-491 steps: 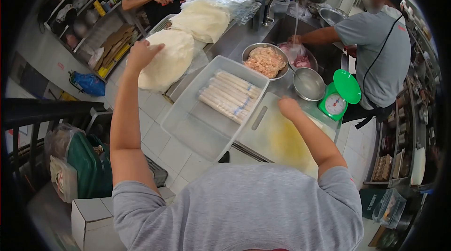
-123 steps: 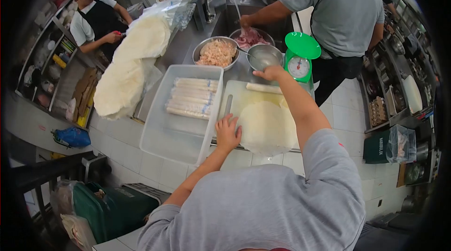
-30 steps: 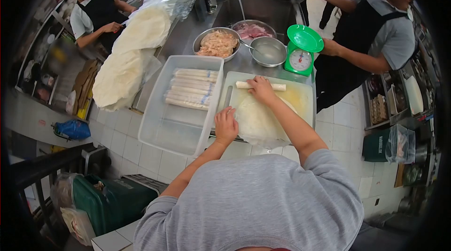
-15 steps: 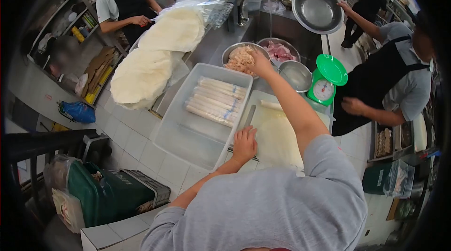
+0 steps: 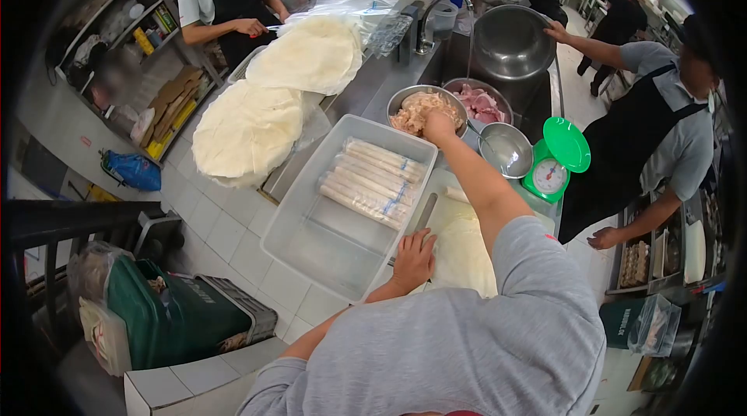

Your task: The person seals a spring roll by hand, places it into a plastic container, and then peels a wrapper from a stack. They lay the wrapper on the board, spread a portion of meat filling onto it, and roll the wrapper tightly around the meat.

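My right hand (image 5: 440, 127) is in a metal bowl (image 5: 394, 122) of pale minced meat (image 5: 415, 110). Its fingers are curled down into the meat and partly hidden. My left hand (image 5: 414, 260) lies with fingers stretched over the near left edge of the cutting board, by the lower end of a knife (image 5: 426, 212). A thin pale wrapper sheet (image 5: 464, 252) is spread on the board, with a rolled piece (image 5: 457, 194) at its far edge, partly behind my right arm. Left of the board, a clear plastic tub (image 5: 311, 249) holds several long, wrapped rolls (image 5: 369, 182).
Stacked round wrappers (image 5: 247, 132) lie at left. Beyond the bowl are raw meat pieces (image 5: 478, 103); at right, a metal bowl (image 5: 507, 150) and green scale (image 5: 548, 176). A co-worker (image 5: 654, 128) tilts a large basin (image 5: 513, 42) over the sink. Another person (image 5: 237, 7) stands far left.
My right hand has sunk lower into the minced meat. The co-worker's basin has tipped, and that person's other hand has dropped. My left hand stays near the knife; the view has shifted slightly.
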`<state>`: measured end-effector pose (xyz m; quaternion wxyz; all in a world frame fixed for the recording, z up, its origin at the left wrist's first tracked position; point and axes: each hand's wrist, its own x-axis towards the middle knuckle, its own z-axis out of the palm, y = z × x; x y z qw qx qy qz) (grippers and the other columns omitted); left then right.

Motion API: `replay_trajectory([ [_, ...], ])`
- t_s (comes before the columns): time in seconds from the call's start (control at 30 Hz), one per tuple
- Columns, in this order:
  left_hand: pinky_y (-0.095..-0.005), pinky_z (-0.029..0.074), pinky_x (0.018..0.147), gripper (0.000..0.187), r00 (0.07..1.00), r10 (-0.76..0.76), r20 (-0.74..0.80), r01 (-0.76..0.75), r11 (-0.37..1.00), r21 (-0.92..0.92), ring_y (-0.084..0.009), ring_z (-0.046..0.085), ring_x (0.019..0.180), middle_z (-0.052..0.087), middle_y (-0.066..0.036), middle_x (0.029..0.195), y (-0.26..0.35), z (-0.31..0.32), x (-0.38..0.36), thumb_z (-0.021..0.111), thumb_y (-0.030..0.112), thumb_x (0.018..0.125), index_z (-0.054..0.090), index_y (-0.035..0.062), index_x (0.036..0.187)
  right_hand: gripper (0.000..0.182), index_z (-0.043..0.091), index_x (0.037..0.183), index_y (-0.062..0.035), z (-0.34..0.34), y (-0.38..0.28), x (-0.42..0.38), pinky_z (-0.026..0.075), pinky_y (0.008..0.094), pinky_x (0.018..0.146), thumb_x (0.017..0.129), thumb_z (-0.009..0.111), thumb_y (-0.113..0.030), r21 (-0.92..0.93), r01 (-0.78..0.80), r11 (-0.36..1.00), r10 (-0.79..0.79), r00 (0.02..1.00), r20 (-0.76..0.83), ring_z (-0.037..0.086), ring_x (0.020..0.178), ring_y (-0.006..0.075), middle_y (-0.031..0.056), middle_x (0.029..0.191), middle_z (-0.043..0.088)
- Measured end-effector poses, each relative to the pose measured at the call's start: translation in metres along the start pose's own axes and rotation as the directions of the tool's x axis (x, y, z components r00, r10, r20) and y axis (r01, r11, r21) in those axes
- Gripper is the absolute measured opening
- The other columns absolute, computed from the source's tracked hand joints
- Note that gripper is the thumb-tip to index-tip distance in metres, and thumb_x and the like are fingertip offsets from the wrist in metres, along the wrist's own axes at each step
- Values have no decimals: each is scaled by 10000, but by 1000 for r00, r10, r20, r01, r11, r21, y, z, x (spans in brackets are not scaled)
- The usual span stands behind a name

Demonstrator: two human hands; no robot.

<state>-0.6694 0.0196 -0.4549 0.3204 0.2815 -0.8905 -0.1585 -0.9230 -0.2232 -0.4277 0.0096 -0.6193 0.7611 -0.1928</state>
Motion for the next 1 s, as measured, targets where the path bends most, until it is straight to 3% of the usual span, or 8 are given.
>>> replay_trajectory([
  [0.23, -446, 342, 905, 431, 1000, -13, 8, 13, 1000, 9, -320, 467, 1060, 495, -143, 1209, -3, 9, -4, 588, 69, 702, 545, 58, 1130, 238, 661, 920, -60, -36, 26, 32, 519, 374, 705, 734, 696, -205, 458, -166, 873, 186, 982, 0, 652, 816, 243, 115, 842, 664],
  [0.33, -451, 337, 908, 425, 1000, -7, 3, 7, 1000, 10, -328, 464, 1067, 495, -145, 1209, -3, 9, -4, 584, 63, 704, 551, 60, 1128, 137, 577, 747, -70, -137, 30, 4, 458, 279, 501, 738, 702, -125, 822, -253, 510, 231, 961, 152, 556, 606, 107, 14, 680, 581],
  [0.43, -452, 334, 914, 416, 1000, -2, 1, 2, 1000, 17, -328, 462, 1073, 494, -145, 1209, -3, 11, -4, 574, 57, 709, 552, 53, 1124, 147, 627, 784, -47, -206, 93, -23, 465, 301, 473, 733, 714, -154, 669, -273, 691, 300, 951, 78, 551, 550, 110, 37, 644, 591],
  [0.53, -452, 331, 921, 409, 1000, 11, 0, -11, 1000, 23, -325, 461, 1080, 494, -145, 1210, -3, 12, -4, 574, 56, 708, 556, 44, 1116, 229, 589, 825, -32, -240, 199, -47, 451, 352, 457, 723, 729, -183, 107, -152, 983, 139, 983, 120, 559, 533, 148, 52, 626, 579],
  [0.63, -448, 332, 927, 406, 1000, 30, -5, -30, 999, 37, -318, 461, 1083, 495, -147, 1209, -3, 12, -5, 584, 60, 701, 564, 35, 1106, 380, 549, 1038, -32, -259, 235, -79, 458, 364, 427, 741, 736, -178, 57, -693, 719, 653, 701, 285, 583, 516, 179, 76, 650, 600],
  [0.83, -455, 334, 926, 386, 998, 49, -32, -47, 998, 51, -316, 463, 1092, 501, -144, 1205, -3, 15, -5, 570, 49, 710, 564, 42, 1096, 710, 424, 1328, -52, -236, 255, -135, 496, 331, 447, 724, 772, -185, 382, -503, 775, 535, 844, 26, 628, 542, 196, 116, 741, 664],
  [0.93, -461, 332, 932, 383, 998, 50, -27, -48, 997, 56, -315, 465, 1097, 503, -142, 1204, -2, 15, -6, 566, 45, 715, 562, 48, 1098, 690, 448, 1307, -45, -241, 271, -134, 540, 368, 540, 734, 763, -267, 193, -447, 873, 471, 877, -97, 688, 681, 232, 152, 883, 686],
  [1.0, -459, 330, 942, 388, 998, 59, -16, -58, 995, 78, -315, 461, 1096, 495, -153, 1219, -5, 18, -8, 580, 60, 715, 569, 44, 1103, 713, 450, 1341, -125, -251, 263, -137, 500, 420, 850, 731, 759, -326, -74, -460, 885, 442, 879, -179, 656, 971, 273, 175, 1078, 656],
])
